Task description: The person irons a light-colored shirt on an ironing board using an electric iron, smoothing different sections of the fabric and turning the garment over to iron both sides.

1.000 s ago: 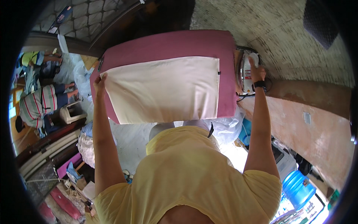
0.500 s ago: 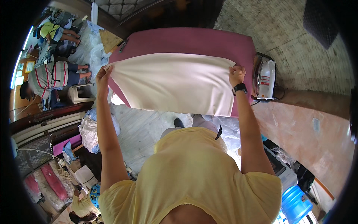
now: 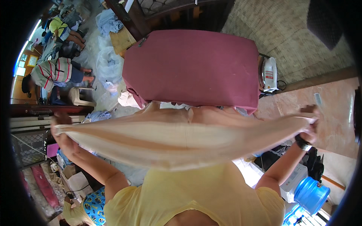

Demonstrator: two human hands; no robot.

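A cream cloth (image 3: 166, 139) hangs stretched in the air between my two hands, in front of my chest and on the near side of the maroon-covered table (image 3: 192, 67). It is smeared by motion, and a thin seam-like line runs down its middle. At far left, my left hand (image 3: 62, 126) is closed on one end of the cloth. My right hand (image 3: 310, 126), with a dark band on the wrist, grips the other end out to the right. Both hands are blurred. Whether the cloth is a finished garment I cannot tell.
A white iron (image 3: 269, 75) stands at the table's right end. Clear plastic sheeting (image 3: 107, 62) and blue cloth (image 3: 108, 20) lie left of the table. Several people work at the left. A blue water bottle (image 3: 311, 192) is at lower right.
The cream cloth has come off the maroon table and been pulled toward me. My hands have moved nearer and farther apart, still gripping its ends. The table top is now uncovered.
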